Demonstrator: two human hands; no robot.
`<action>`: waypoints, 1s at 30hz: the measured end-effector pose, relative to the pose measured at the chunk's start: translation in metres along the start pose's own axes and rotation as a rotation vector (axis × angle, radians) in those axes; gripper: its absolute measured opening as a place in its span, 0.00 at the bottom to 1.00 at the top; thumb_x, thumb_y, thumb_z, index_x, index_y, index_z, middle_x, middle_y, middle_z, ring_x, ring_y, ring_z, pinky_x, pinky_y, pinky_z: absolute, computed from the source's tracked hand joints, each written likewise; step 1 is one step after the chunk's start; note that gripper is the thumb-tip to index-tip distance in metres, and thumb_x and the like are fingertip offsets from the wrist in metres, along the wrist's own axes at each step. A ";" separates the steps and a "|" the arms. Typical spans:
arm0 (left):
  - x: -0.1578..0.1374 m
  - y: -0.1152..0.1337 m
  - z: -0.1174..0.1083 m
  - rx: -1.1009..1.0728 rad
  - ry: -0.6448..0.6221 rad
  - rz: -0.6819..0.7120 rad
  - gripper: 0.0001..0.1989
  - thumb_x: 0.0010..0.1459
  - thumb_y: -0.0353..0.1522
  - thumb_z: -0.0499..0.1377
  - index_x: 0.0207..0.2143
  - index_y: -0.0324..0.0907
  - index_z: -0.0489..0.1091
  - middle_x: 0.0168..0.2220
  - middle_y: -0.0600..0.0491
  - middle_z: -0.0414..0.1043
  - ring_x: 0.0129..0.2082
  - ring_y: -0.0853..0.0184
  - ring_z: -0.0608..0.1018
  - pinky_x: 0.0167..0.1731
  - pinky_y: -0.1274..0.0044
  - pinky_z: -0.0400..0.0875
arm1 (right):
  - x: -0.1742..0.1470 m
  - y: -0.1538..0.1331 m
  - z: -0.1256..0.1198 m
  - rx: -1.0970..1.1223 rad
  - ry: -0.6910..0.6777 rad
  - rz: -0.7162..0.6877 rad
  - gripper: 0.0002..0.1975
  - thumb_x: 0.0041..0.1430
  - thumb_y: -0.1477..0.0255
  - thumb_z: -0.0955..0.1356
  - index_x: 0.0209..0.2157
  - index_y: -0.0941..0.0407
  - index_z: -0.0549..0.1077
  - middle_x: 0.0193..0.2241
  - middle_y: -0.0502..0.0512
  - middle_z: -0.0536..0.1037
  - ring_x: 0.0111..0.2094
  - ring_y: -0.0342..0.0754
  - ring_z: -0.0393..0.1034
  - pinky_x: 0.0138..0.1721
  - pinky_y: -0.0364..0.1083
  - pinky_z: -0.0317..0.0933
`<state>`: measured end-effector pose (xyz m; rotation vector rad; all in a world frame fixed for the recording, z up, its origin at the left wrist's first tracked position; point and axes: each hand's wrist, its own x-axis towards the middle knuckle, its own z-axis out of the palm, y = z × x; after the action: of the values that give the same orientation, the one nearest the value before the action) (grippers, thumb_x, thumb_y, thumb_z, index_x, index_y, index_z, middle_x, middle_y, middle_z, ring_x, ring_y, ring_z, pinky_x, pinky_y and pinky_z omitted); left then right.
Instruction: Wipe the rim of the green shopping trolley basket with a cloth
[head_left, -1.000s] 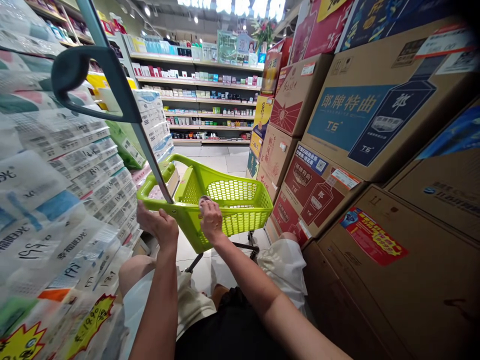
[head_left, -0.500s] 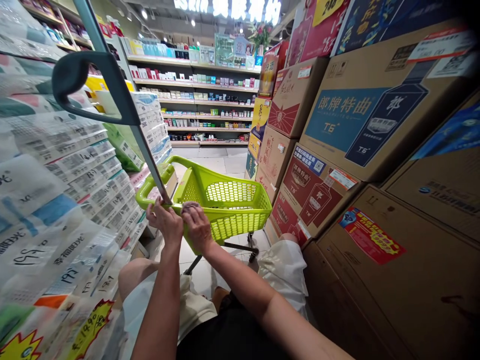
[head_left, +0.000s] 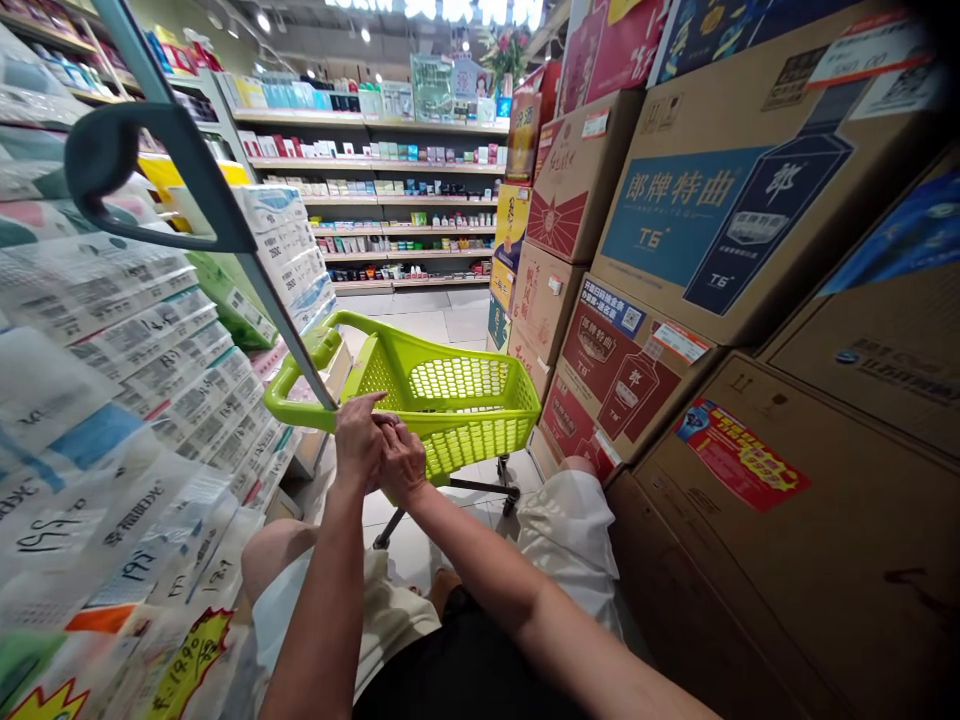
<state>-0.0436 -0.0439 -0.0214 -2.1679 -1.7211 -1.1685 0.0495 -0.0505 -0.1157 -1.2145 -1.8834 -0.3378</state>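
Note:
Both hands meet over the near rim of a lime-green plastic shopping cart basket [head_left: 480, 425]. A small greyish-pink cloth [head_left: 385, 418], mostly covered, is bunched under the curled fingers of my right hand [head_left: 403, 460]. Pressed against that hand is my left hand [head_left: 358, 440], its index finger stretched over the top and its other fingers bent. What lies inside the left hand is hidden. A grey pole [head_left: 289, 335] with a dark loop-shaped handle [head_left: 187, 180] slants down to the cart's rim beside my left hand.
Packs of tissue paper [head_left: 142, 320] are stacked close on the left. Large cardboard cartons [head_left: 697, 200] form a wall on the right. Ahead stand shelves [head_left: 420, 165] of small boxes and bottles. My knees flank the cart's wheeled base [head_left: 480, 488] on the tiled floor.
My left hand has left the base of the pole and moved right, against my right hand. The cloth is more covered now. The view has shifted slightly.

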 end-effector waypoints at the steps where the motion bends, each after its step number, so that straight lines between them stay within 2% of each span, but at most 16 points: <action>1: 0.002 -0.002 0.000 0.028 -0.049 0.017 0.26 0.52 0.22 0.48 0.51 0.39 0.74 0.49 0.44 0.77 0.53 0.57 0.75 0.61 0.65 0.61 | -0.004 0.010 -0.003 -0.028 -0.023 0.038 0.16 0.66 0.71 0.65 0.54 0.54 0.73 0.51 0.60 0.77 0.52 0.53 0.66 0.44 0.48 0.63; 4: 0.004 -0.003 -0.001 0.119 -0.187 0.064 0.28 0.49 0.21 0.49 0.51 0.41 0.74 0.50 0.45 0.77 0.55 0.57 0.73 0.67 0.62 0.52 | -0.021 0.045 -0.012 -0.135 -0.021 0.245 0.13 0.66 0.75 0.64 0.50 0.54 0.75 0.48 0.60 0.78 0.49 0.53 0.66 0.44 0.49 0.61; 6: 0.006 0.001 0.001 0.171 -0.234 0.055 0.27 0.49 0.22 0.50 0.50 0.41 0.76 0.50 0.45 0.76 0.56 0.56 0.72 0.68 0.61 0.50 | -0.026 0.055 -0.012 -0.175 -0.005 0.325 0.14 0.66 0.76 0.64 0.50 0.55 0.75 0.48 0.61 0.78 0.49 0.54 0.66 0.44 0.49 0.61; 8: 0.008 0.008 0.004 0.219 -0.248 0.009 0.25 0.51 0.23 0.51 0.48 0.43 0.77 0.49 0.45 0.76 0.56 0.54 0.71 0.68 0.59 0.50 | -0.022 0.047 -0.005 -0.157 -0.020 0.259 0.14 0.67 0.75 0.63 0.51 0.54 0.74 0.49 0.61 0.78 0.50 0.53 0.66 0.45 0.49 0.61; 10: 0.009 0.014 0.006 0.252 -0.256 -0.032 0.24 0.51 0.23 0.52 0.47 0.44 0.77 0.49 0.45 0.75 0.55 0.53 0.71 0.66 0.58 0.51 | -0.015 0.036 0.003 -0.097 -0.043 0.117 0.14 0.68 0.74 0.64 0.51 0.52 0.74 0.50 0.59 0.77 0.51 0.53 0.66 0.46 0.49 0.62; 12: 0.009 0.016 0.007 0.260 -0.260 -0.036 0.25 0.50 0.23 0.52 0.47 0.46 0.77 0.48 0.45 0.75 0.55 0.54 0.70 0.66 0.59 0.52 | -0.013 0.037 0.006 -0.047 -0.035 0.049 0.12 0.68 0.72 0.64 0.51 0.51 0.74 0.51 0.58 0.77 0.52 0.53 0.66 0.46 0.49 0.62; 14: 0.008 0.014 0.008 0.250 -0.254 -0.019 0.26 0.50 0.22 0.52 0.48 0.47 0.77 0.48 0.46 0.75 0.55 0.54 0.70 0.65 0.59 0.52 | -0.020 0.059 -0.001 -0.038 0.005 0.108 0.12 0.67 0.74 0.64 0.49 0.52 0.75 0.49 0.59 0.78 0.52 0.54 0.66 0.45 0.49 0.62; 17: 0.008 0.012 0.013 0.248 -0.207 -0.023 0.25 0.50 0.22 0.53 0.47 0.47 0.77 0.48 0.46 0.75 0.55 0.54 0.70 0.65 0.59 0.51 | -0.040 0.107 -0.021 -0.077 0.070 0.318 0.15 0.66 0.79 0.62 0.47 0.55 0.76 0.47 0.61 0.79 0.51 0.55 0.66 0.45 0.51 0.62; 19: 0.010 0.018 0.021 0.258 -0.176 -0.065 0.22 0.51 0.23 0.53 0.45 0.46 0.77 0.48 0.46 0.75 0.55 0.53 0.70 0.66 0.57 0.49 | -0.048 0.124 -0.028 -0.094 0.101 0.417 0.15 0.66 0.79 0.61 0.46 0.56 0.77 0.47 0.62 0.79 0.49 0.55 0.65 0.46 0.51 0.62; 21: 0.014 0.032 0.034 0.242 -0.207 -0.092 0.19 0.55 0.24 0.52 0.44 0.45 0.77 0.48 0.46 0.76 0.55 0.53 0.71 0.67 0.55 0.45 | -0.046 0.121 -0.025 -0.085 0.095 0.391 0.14 0.66 0.77 0.62 0.46 0.55 0.77 0.46 0.62 0.79 0.49 0.54 0.65 0.46 0.51 0.62; 24: 0.016 0.059 0.056 0.178 -0.351 -0.050 0.19 0.61 0.26 0.48 0.45 0.45 0.77 0.49 0.47 0.77 0.56 0.56 0.72 0.68 0.56 0.42 | -0.036 0.103 -0.011 -0.060 0.042 0.209 0.12 0.67 0.75 0.64 0.46 0.53 0.76 0.48 0.58 0.79 0.51 0.53 0.65 0.46 0.49 0.61; 26: 0.014 0.072 0.068 0.156 -0.415 -0.018 0.19 0.64 0.29 0.47 0.47 0.46 0.76 0.51 0.47 0.77 0.56 0.57 0.72 0.68 0.57 0.42 | -0.034 0.106 -0.010 -0.067 0.033 0.168 0.11 0.66 0.75 0.65 0.47 0.52 0.76 0.49 0.57 0.78 0.52 0.53 0.65 0.46 0.49 0.61; 28: 0.010 0.076 0.076 0.153 -0.432 0.008 0.18 0.64 0.30 0.48 0.50 0.46 0.74 0.52 0.47 0.76 0.57 0.58 0.72 0.69 0.58 0.42 | -0.039 0.128 -0.019 -0.093 0.046 0.241 0.12 0.65 0.77 0.65 0.46 0.53 0.76 0.49 0.56 0.79 0.52 0.54 0.64 0.46 0.49 0.60; 30: 0.008 0.074 0.079 0.159 -0.438 0.024 0.18 0.64 0.31 0.49 0.51 0.46 0.73 0.52 0.47 0.75 0.58 0.58 0.71 0.69 0.59 0.42 | -0.049 0.157 -0.034 -0.120 0.070 0.376 0.13 0.64 0.80 0.64 0.46 0.54 0.76 0.48 0.57 0.78 0.51 0.54 0.64 0.46 0.49 0.59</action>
<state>0.0592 -0.0197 -0.0452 -2.4625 -1.8584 -0.5503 0.2080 -0.0244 -0.1651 -1.5837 -1.5517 -0.2856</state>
